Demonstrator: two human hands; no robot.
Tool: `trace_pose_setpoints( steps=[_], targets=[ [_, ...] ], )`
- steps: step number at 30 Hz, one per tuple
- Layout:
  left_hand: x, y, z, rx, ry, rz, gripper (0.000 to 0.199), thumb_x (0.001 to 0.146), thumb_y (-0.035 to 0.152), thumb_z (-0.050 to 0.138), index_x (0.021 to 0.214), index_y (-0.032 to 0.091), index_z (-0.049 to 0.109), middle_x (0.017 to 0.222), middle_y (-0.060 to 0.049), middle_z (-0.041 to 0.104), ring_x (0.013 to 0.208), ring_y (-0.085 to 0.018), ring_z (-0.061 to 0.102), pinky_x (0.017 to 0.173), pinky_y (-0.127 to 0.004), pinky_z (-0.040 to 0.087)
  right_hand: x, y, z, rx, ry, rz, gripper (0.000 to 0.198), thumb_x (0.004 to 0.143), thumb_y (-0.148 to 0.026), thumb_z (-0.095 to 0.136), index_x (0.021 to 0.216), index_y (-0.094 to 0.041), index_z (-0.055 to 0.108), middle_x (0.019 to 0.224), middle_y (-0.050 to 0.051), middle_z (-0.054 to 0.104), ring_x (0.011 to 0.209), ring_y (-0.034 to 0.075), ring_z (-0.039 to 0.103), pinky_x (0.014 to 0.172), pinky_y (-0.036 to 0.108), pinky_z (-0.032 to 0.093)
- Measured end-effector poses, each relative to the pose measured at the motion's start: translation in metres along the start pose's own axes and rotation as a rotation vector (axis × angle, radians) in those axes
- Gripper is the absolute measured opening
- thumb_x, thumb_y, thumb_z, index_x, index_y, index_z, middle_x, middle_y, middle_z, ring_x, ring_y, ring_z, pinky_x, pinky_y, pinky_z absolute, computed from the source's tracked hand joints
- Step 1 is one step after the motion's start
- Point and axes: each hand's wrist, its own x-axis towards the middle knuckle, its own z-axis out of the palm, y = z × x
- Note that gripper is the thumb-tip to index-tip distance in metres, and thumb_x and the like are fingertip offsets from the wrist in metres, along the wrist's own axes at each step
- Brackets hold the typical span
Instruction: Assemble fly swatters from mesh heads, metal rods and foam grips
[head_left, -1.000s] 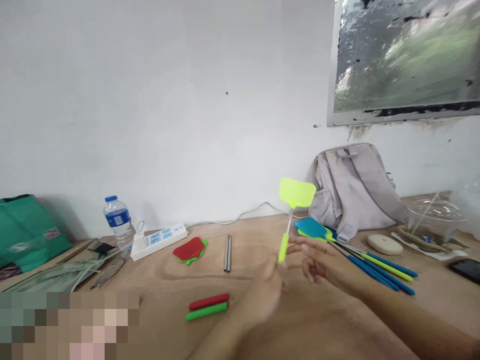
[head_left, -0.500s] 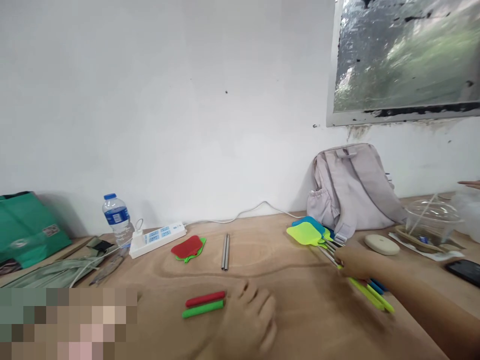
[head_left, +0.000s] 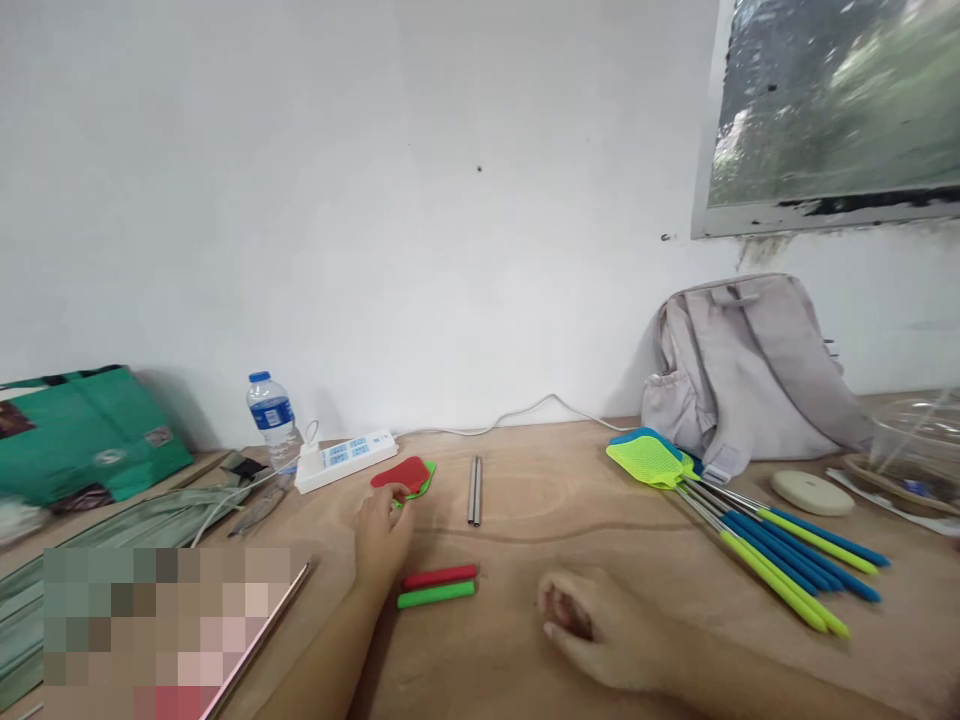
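- Red swatter head (head_left: 401, 472) is at about 10 o'clock from the table's middle, lying over a green swatter head (head_left: 429, 478) that pokes out at its right edge.
- Your left hand (head_left: 382, 530) is right on those two, fingertips at the near edge. Can't tell if you've actually got a grip or you're just touching.
- Your right hand (head_left: 600, 625) sits around 4 o'clock, fingers loosely curled, nothing in it that I can see.
- Two metal tubes (head_left: 475, 490) lie side by side at 12.
- Red handle (head_left: 439, 576) and green handle (head_left: 437, 594) are at 8, lined up just beside your left forearm.
- Over at 3 you've got the bunch of yellow and blue swatters (head_left: 649, 465), heads stacked, handles fanned toward 4.
- Grey backpack (head_left: 757, 370) leans on the wall at 2, white power strip (head_left: 349, 460) at 10.
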Motion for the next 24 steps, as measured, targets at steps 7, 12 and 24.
trace_pose_setpoints(
  steps=[7,12,24],
  targets=[
    [0.02,-0.028,0.022,0.117,-0.205,0.098,0.062,0.071,0.016,0.042,0.132,0.017,0.033,0.136,-0.008,0.041,0.125,-0.027,0.034,0.103,-0.043,0.026,0.091,0.005,0.037,0.132,0.334,-0.194,0.028,0.066,0.001,0.04,0.085,-0.018,0.048,0.086,0.004,0.053,0.075,0.013,0.051,0.068,0.024,0.04],
    [0.025,-0.033,0.026,0.147,-0.329,0.173,0.053,0.072,0.015,0.042,0.124,0.021,0.047,0.121,-0.006,0.055,0.116,-0.025,0.045,0.097,-0.042,0.033,0.137,0.019,0.037,0.012,0.265,-0.256,0.032,0.065,0.004,0.038,0.084,-0.018,0.051,0.085,0.004,0.055,0.083,0.016,0.051,0.076,0.027,0.04],
    [0.02,-0.009,0.003,0.073,-0.212,0.365,0.019,0.082,0.027,0.047,0.089,0.025,0.064,0.089,-0.004,0.066,0.084,-0.02,0.057,0.081,-0.033,0.039,0.11,0.029,0.026,-0.162,0.227,0.072,0.016,0.076,-0.013,0.045,0.09,-0.016,0.052,0.092,0.008,0.056,0.083,0.017,0.052,0.074,0.026,0.039]
  ],
)
